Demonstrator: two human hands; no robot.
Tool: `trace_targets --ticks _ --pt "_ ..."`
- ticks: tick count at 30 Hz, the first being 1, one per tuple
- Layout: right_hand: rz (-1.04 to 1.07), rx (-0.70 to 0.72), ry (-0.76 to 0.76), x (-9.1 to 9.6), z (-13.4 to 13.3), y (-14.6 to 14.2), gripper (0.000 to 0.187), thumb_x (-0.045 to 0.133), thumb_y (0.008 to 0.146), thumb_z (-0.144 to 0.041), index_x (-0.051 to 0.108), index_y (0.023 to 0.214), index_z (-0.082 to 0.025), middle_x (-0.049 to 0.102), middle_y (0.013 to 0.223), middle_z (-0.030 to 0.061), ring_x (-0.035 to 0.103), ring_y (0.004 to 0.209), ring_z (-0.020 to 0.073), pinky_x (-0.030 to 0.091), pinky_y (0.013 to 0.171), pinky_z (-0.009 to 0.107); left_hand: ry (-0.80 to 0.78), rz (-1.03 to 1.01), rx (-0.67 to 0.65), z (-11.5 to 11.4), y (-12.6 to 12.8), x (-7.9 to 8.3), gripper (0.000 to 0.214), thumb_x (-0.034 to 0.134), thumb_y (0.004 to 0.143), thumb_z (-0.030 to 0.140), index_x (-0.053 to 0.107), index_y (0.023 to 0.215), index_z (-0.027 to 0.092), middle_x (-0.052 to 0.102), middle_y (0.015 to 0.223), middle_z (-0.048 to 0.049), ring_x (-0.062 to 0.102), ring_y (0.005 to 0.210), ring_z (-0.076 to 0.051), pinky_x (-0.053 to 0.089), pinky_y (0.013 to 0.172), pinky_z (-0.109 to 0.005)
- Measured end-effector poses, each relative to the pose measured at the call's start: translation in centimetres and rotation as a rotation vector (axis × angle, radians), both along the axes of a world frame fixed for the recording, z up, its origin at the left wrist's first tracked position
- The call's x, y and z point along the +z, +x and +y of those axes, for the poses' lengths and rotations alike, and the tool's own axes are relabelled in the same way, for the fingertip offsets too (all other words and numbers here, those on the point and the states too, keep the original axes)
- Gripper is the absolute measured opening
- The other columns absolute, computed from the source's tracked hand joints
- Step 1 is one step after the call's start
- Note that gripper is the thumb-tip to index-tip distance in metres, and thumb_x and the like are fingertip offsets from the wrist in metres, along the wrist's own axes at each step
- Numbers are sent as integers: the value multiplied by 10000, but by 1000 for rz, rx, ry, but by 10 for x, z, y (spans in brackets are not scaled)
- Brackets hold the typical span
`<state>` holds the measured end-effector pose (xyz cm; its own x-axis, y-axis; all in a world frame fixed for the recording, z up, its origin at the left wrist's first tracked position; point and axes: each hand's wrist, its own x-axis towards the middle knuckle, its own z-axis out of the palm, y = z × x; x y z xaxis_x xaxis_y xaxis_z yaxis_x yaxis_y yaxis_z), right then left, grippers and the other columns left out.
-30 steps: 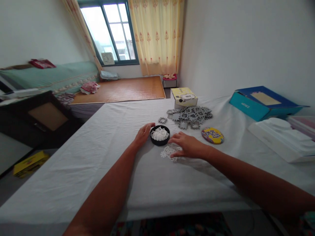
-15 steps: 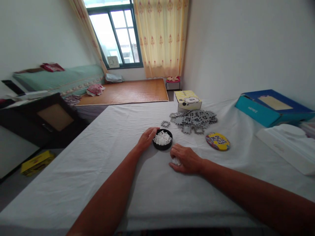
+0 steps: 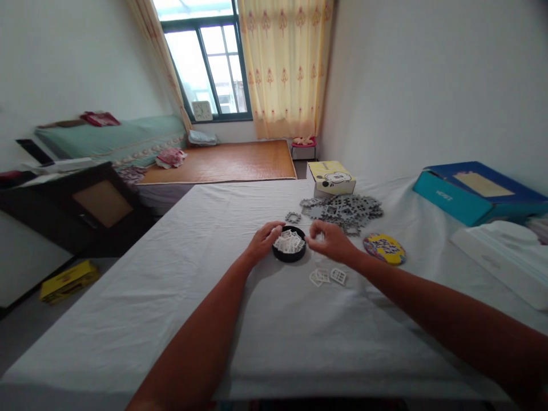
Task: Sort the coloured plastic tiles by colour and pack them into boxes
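Observation:
A small round black tin [image 3: 290,254] full of white lattice pieces sits on the white sheet. My left hand [image 3: 264,240] rests against the tin's left rim, fingers curled on it. My right hand [image 3: 329,240] hovers at the tin's right edge, fingers pinched together; what they hold is too small to make out. A few white pieces [image 3: 327,276] lie loose on the sheet just below my right hand. A heap of grey lattice pieces [image 3: 342,208] lies behind, with one grey piece [image 3: 293,217] apart to its left.
A round yellow patterned lid [image 3: 384,249] lies right of the tin. A yellow cartoon box [image 3: 331,177] stands behind the grey heap. A blue box [image 3: 477,191] and a white foam tray [image 3: 500,251] are at the right. The sheet [image 3: 180,274] spreads leftward.
My right hand has lifted off the sheet and moved up to the tin's right edge, leaving a few white pieces uncovered. The left hand stays at the tin.

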<state>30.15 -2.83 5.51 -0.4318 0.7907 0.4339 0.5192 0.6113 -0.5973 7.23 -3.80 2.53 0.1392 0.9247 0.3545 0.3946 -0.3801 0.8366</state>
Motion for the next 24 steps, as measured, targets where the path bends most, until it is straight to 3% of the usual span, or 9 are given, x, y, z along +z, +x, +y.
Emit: trace_targets --ticks 4,6,9,14,19,24 --pt "111 -84 38 24 28 -39 142 618 735 -297 542 681 -190 605 668 -12 519 631 126 365 631 245 -24 -77 84 2 -1 -1 483 384 927 505 658 1133 165 668 1182 -96 586 1133 -225 428 1009 -383" --pt "111 -71 24 22 33 -61 145 621 744 -312 568 695 -187 618 682 -10 530 645 126 365 635 244 -38 -145 121 4 -3 -3 497 354 934 509 646 1158 175 656 1211 -91 575 1156 -224 433 1005 -390" --pt "33 58 -42 13 35 -78 243 596 794 -402 619 703 -179 629 676 -4 537 645 127 367 618 241 -71 -232 116 6 -6 -6 487 365 930 507 636 1178 188 639 1249 -82 564 1175 -232 435 1006 -406" --pt "48 177 -169 15 45 -54 432 423 912 -453 691 745 -158 686 729 37 596 685 148 419 652 258 -84 -221 15 3 -4 -5 516 391 921 508 620 1219 154 620 1284 -105 533 1221 -241 352 1087 -418" --pt "38 222 -125 24 46 -7 240 535 863 -330 695 919 -160 711 887 53 636 818 166 468 770 278 -100 -81 -88 -2 6 -3 526 348 941 505 576 1286 180 565 1359 -90 481 1282 -229 309 1124 -409" --pt "-132 268 -24 1 27 -3 221 566 849 -216 689 1032 -201 715 995 50 636 847 167 471 815 317 82 145 -105 1 9 -8 432 443 913 472 635 1203 215 566 1349 -82 449 1303 -219 295 1137 -425"
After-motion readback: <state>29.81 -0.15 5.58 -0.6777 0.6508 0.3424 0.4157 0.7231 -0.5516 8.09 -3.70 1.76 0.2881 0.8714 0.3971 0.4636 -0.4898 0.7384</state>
